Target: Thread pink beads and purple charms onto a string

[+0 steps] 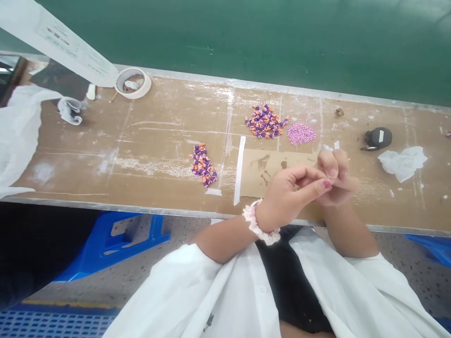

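My left hand (pixel 289 195) and my right hand (pixel 334 180) are pressed together over the brown worktable (pixel 151 155), near its front edge. Both have their fingers curled in a pinch; what they hold is too small to make out. A pale scrunchie (pixel 259 225) sits on my left wrist. A pile of small purple and orange pieces (pixel 265 122) lies beyond my hands, with a heap of tiny pink beads (pixel 301 134) beside it. A second, smaller row of purple and orange pieces (pixel 203 165) lies to the left.
A strip of white tape (pixel 239 169) lies on the table. A tape roll (pixel 133 82) and crumpled white material (pixel 70 110) are at the far left. A dark object (pixel 378 138) and a white tissue (pixel 403 162) sit at the right. Blue stool (pixel 105 244) below.
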`<state>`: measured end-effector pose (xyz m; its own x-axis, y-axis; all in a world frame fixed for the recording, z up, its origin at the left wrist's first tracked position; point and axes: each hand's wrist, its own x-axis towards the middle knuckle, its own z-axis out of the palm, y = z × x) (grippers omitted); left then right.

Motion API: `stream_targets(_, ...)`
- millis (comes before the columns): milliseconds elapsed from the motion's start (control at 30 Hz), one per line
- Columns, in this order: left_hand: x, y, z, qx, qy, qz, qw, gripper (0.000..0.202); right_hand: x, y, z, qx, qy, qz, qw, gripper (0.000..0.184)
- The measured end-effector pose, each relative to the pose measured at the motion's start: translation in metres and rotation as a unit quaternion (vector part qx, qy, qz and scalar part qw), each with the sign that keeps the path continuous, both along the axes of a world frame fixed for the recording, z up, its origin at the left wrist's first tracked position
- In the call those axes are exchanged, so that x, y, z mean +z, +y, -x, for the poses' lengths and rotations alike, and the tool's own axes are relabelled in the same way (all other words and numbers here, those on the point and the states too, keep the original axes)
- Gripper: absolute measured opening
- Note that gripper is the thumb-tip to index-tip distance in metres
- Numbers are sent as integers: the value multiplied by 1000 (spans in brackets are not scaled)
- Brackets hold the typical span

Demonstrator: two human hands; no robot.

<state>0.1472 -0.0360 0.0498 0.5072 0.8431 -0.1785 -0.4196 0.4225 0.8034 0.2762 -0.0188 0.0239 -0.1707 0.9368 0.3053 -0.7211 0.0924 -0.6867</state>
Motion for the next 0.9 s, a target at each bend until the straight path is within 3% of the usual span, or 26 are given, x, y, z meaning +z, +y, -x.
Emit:
stream_targets(200,7,0,1,-20,-25,31,999,39,-1,-1,-5,0,-18,-24,1000,34)
stream_targets(600,6,0,0,-5,10,19,1000,26,-2,1,-1,6,-4,-75,997,38)
stream_targets(767,5,0,-1,16,13,-53,998,17,7,-1,7,17,26,-28,999,42)
stream_targets(900,8,3,-1,81,77,-224,968,20,7,-4,8,58,72,19,996,35)
